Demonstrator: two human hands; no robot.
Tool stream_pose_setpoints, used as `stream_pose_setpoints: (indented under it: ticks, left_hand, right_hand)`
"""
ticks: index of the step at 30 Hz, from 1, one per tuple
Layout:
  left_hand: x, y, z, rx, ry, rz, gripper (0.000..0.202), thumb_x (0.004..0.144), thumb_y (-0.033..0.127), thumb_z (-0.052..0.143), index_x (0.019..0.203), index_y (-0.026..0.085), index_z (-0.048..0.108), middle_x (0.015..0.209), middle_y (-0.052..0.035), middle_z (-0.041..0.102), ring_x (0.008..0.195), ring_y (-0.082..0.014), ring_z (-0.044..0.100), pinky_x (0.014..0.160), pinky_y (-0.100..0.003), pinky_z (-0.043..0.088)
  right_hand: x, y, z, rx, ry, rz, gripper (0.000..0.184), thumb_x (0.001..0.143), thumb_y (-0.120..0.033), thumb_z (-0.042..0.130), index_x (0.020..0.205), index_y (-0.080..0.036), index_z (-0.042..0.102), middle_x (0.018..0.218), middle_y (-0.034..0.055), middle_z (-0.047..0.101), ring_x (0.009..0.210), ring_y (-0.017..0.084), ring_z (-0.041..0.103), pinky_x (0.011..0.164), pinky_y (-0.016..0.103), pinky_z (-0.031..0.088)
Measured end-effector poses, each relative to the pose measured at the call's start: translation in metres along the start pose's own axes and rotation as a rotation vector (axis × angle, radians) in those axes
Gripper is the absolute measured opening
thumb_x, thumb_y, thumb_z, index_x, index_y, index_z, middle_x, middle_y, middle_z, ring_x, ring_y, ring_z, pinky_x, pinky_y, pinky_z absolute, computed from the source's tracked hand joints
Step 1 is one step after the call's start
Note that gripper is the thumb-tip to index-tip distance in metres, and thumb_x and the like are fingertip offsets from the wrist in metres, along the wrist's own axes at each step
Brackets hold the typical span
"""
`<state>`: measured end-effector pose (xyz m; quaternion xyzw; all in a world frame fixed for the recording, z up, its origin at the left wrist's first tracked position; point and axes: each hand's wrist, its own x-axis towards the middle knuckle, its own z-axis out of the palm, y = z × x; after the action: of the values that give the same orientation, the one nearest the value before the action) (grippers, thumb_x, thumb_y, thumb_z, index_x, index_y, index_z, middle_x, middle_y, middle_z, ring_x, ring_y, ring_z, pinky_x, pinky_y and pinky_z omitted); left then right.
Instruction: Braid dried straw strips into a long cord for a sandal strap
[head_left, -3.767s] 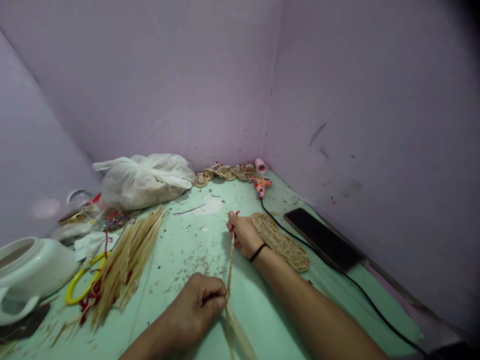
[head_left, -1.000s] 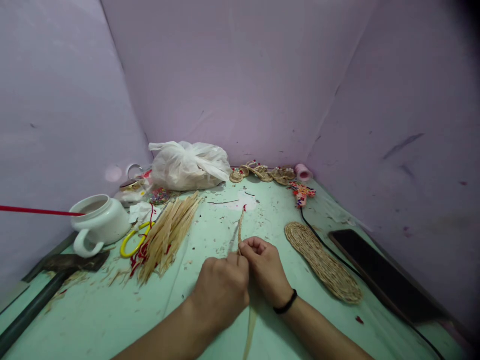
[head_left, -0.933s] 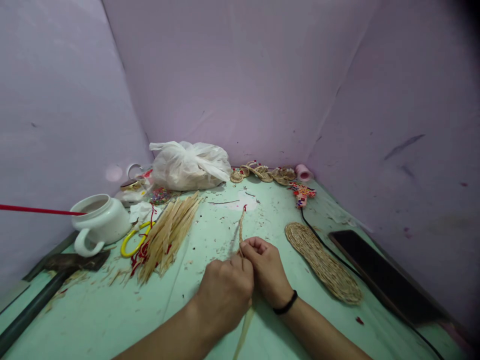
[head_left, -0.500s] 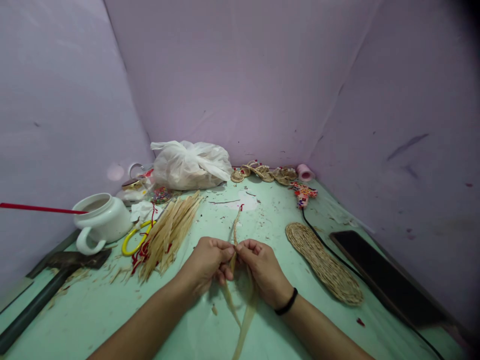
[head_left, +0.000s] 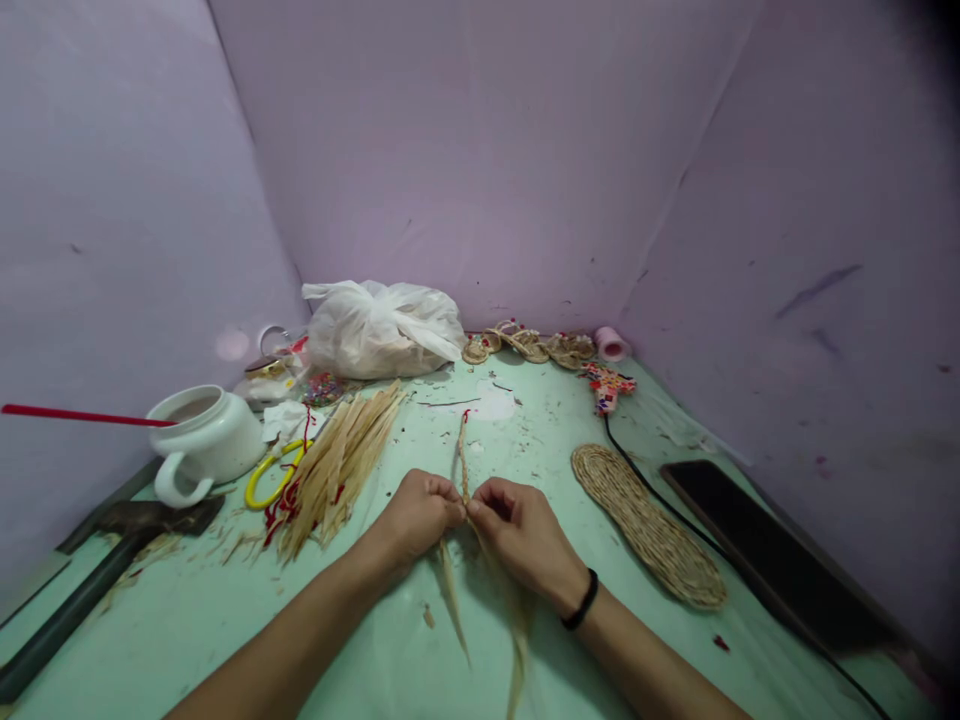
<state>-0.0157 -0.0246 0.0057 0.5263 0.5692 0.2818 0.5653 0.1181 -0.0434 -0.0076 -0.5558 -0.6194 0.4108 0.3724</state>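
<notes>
- The green table [head_left: 150,620] bears scattered straw scraps and everything else.
- A white plastic bag [head_left: 382,330] lies at the back, by the wall.
- A dark phone [head_left: 772,560] lies along the right edge, with an oval woven mat [head_left: 649,525] just beside it.
- A bundle of straw strips [head_left: 337,465] lies left of centre, next to yellow scissors [head_left: 262,478]; a white cup [head_left: 202,440] stands further left.
- The left hand [head_left: 416,515] and right hand [head_left: 525,535] meet mid-table, the fingertips of both pinched closed on the braided straw cord [head_left: 463,455].
- The cord runs from that pinch toward the back, red at its far tip; 2 loose strands [head_left: 450,600] trail toward the person.
</notes>
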Motion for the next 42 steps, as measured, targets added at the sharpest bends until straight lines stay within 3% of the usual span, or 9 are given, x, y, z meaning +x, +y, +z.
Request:
stream_pose_setpoints:
  ticks: [7,13,19,23,25,30,34,38,42]
  left_hand:
    - [0.010,-0.018,0.008,0.109,0.235,0.040,0.009,0.052,0.015,0.048,0.048,0.013,0.056,0.039,0.0033,0.044,0.041,-0.0074,0.035,0.042,-0.020,0.024]
    - [0.003,-0.010,0.016,-0.138,0.312,-0.008,0.011,0.049,0.010,0.043,0.048,0.014,0.053,0.042,0.0018,0.049,0.043,-0.0091,0.042,0.044,-0.020,0.031]
    - [0.000,-0.006,0.017,-0.241,0.265,-0.047,0.010,0.050,0.009,0.040,0.045,0.017,0.044,0.040,0.0040,0.041,0.040,-0.0075,0.034,0.041,-0.019,0.026]
    - [0.002,-0.004,0.013,-0.114,0.296,0.040,0.009,0.053,0.010,0.042,0.046,0.016,0.043,0.041,0.0048,0.039,0.043,-0.0067,0.032,0.043,-0.019,0.024]
    - [0.000,-0.002,0.012,-0.071,0.270,0.040,0.010,0.055,0.013,0.044,0.046,0.016,0.044,0.040,0.0049,0.039,0.042,-0.0064,0.031,0.043,-0.019,0.024]
    - [-0.007,0.004,0.016,-0.040,0.192,0.056,0.011,0.058,0.017,0.047,0.047,0.015,0.046,0.041,0.0036,0.042,0.043,-0.0078,0.036,0.045,-0.020,0.027]
    - [-0.008,0.006,0.017,0.025,0.200,0.044,0.010,0.055,0.013,0.047,0.045,0.014,0.047,0.039,0.0039,0.041,0.043,-0.0072,0.034,0.044,-0.020,0.025]
    - [-0.004,0.005,0.012,0.095,0.152,0.055,0.010,0.058,0.016,0.048,0.048,0.014,0.050,0.040,0.0030,0.045,0.042,-0.0081,0.036,0.044,-0.020,0.026]
    - [-0.002,0.005,0.000,0.295,0.107,0.212,0.013,0.061,0.021,0.050,0.054,0.014,0.056,0.050,0.0007,0.053,0.052,-0.0107,0.043,0.051,-0.021,0.030]
  right_hand:
    - [-0.009,-0.006,-0.007,-0.105,-0.045,0.127,0.019,0.068,-0.024,0.049,0.062,-0.013,0.062,0.056,0.0033,0.059,0.049,0.010,0.047,0.045,0.020,0.032]
    - [-0.026,-0.011,0.010,-0.333,-0.044,-0.219,0.022,0.074,-0.014,0.040,0.066,-0.015,0.061,0.061,0.0050,0.061,0.055,0.013,0.052,0.053,0.022,0.033]
    - [-0.030,-0.010,0.011,-0.325,-0.142,-0.372,0.021,0.075,-0.015,0.043,0.079,-0.018,0.063,0.072,0.0065,0.064,0.062,0.015,0.055,0.056,0.024,0.034]
    - [-0.022,-0.013,-0.006,-0.153,-0.007,-0.218,0.016,0.072,-0.029,0.054,0.062,-0.019,0.064,0.056,0.0019,0.060,0.052,0.012,0.050,0.053,0.024,0.034]
    - [-0.014,-0.014,-0.011,0.070,0.102,-0.067,0.018,0.071,-0.033,0.055,0.069,-0.018,0.063,0.066,0.0042,0.063,0.061,0.014,0.054,0.058,0.025,0.037]
    - [-0.002,-0.010,-0.004,0.647,-0.156,0.331,0.017,0.064,-0.031,0.059,0.065,-0.015,0.053,0.052,0.0003,0.055,0.044,0.009,0.047,0.046,0.023,0.036]
    - [-0.001,-0.008,0.003,0.579,-0.100,0.319,0.018,0.058,-0.024,0.063,0.051,-0.014,0.049,0.039,-0.0056,0.042,0.035,0.003,0.029,0.038,0.019,0.021]
    - [-0.001,-0.007,0.002,0.539,-0.002,0.292,0.015,0.055,-0.021,0.062,0.049,-0.015,0.050,0.037,-0.0068,0.039,0.036,0.003,0.027,0.039,0.020,0.020]
    - [0.000,-0.004,0.003,0.532,0.098,0.268,0.013,0.056,-0.019,0.061,0.050,-0.015,0.049,0.037,-0.0073,0.038,0.036,0.004,0.027,0.038,0.020,0.020]
